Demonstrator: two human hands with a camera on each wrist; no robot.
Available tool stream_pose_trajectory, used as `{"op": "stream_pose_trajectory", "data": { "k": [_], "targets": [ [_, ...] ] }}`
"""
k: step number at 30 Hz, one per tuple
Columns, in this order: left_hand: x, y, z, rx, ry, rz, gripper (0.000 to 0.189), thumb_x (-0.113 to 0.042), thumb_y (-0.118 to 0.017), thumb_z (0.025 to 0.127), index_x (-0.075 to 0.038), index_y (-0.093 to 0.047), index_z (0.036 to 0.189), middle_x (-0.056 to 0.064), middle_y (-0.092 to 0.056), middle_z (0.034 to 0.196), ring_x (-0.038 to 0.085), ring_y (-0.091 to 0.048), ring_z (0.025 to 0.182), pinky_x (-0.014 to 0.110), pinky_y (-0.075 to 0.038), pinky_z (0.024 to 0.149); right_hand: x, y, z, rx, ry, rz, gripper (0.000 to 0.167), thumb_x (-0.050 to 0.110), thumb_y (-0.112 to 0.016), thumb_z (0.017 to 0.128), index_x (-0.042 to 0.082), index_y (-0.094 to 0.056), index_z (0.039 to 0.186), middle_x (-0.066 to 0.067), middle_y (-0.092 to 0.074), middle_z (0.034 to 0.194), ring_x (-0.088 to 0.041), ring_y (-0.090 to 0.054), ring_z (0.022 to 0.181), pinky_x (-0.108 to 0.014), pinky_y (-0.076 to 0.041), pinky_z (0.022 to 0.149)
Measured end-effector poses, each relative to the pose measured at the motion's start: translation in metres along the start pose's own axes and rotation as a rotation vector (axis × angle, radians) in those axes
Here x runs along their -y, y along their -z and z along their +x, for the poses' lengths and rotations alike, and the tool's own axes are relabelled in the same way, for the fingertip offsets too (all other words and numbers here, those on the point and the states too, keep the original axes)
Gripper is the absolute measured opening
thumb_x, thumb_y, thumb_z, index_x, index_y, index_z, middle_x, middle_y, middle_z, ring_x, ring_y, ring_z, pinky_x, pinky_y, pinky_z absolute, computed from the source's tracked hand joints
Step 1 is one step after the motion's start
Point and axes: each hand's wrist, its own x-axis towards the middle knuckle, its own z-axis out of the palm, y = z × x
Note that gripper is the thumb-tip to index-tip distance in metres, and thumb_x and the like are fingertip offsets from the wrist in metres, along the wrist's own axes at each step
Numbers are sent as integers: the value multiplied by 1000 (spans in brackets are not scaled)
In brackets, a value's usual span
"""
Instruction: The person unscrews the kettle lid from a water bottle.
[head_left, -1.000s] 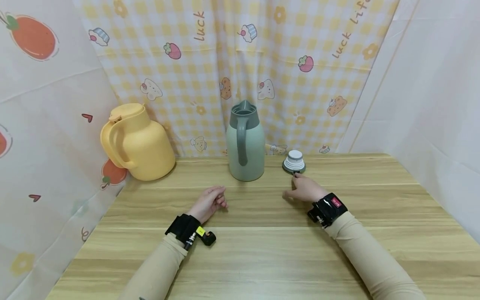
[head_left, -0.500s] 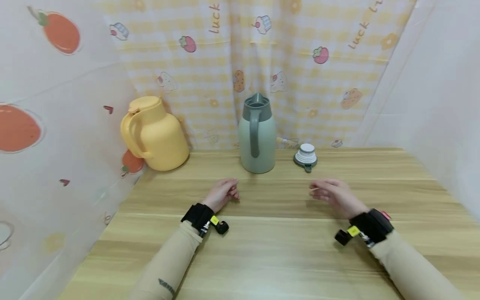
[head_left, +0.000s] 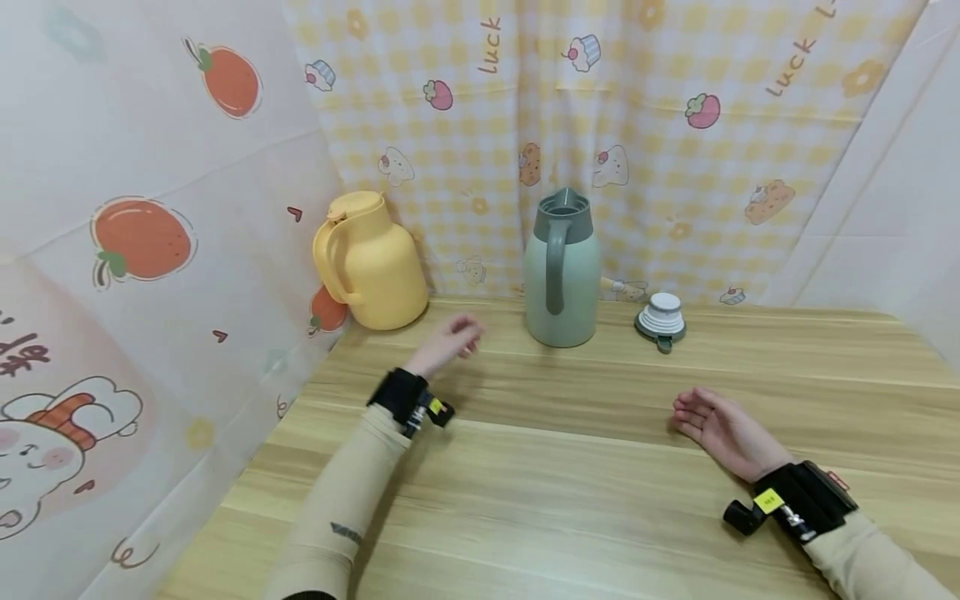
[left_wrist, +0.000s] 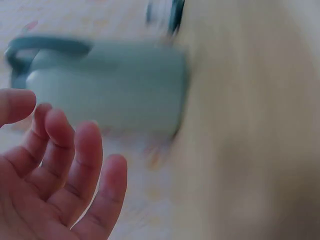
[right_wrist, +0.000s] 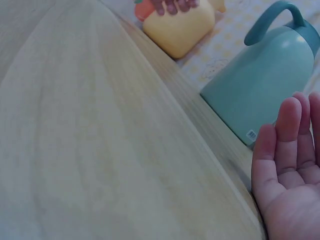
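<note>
Right hand (head_left: 723, 429) is off the lid (head_left: 663, 315) now; a second ago its fingertips were at the lid's tab. It sits nearer the front of the table (head_left: 540, 483), palm turned inward, fingers loosely bent and together, nothing held. Left hand (head_left: 448, 342) has gone forward, now between the yellow jug (head_left: 386, 279) and the green jug (head_left: 564, 287), apart from the green one; fingers relaxed and gently curved, holding nothing. Everything sits further right in the head view than before, but lid and jugs keep the same layout.

Green jug: upright, uncovered at the top, grey-green handle (head_left: 556, 271) toward the person. Can't tell what's inside, opening is too dark and small. Lid lies on the table just right of it, white stepped plug up, dark green rim down. Yellow jug: upright at far left, top covered, contents hidden. Checked cloth (head_left: 480, 137) hangs behind.
</note>
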Motion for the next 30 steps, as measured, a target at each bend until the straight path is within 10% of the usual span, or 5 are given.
{"op": "stream_pose_trajectory", "data": {
  "k": [6,10,17,24,30],
  "targets": [
    [-49,83,15,-437,-211,390,47,-15,-62,92,3,-46,133,23,-45,128,31,-44,117,43,-34,99,4,1,-3,-17,-15,47,52,12,-12,107,-5,-61,114,-14,-61,114,-25,-58,110,-35,-42,100],
    [-68,136,23,-680,-155,549,65,-19,-61,89,-11,-32,147,20,-29,142,33,-35,128,43,-29,106,5,1,-2,-39,-5,53,51,12,-14,107,-6,-61,114,-15,-60,114,-26,-57,110,-35,-42,100],
    [-44,180,24,-654,70,627,87,-23,-56,90,-20,0,156,31,-16,149,47,-31,131,55,-29,106,4,3,-2,-58,-15,56,50,14,-15,108,-6,-61,114,-15,-61,113,-25,-58,109,-36,-42,100],
    [-3,178,25,-610,81,572,98,-11,-63,85,-19,4,156,27,-23,153,45,-28,136,54,-23,110,4,3,-2,-68,-17,41,49,14,-16,108,-5,-61,114,-14,-60,113,-25,-58,109,-35,-42,100],
    [19,178,18,-595,103,636,95,-6,-57,85,-29,3,155,37,-52,120,52,-54,98,60,-41,87,6,6,-1,-57,-12,33,50,15,-16,108,-4,-62,114,-14,-62,113,-24,-58,108,-34,-43,100]
  ]
}}
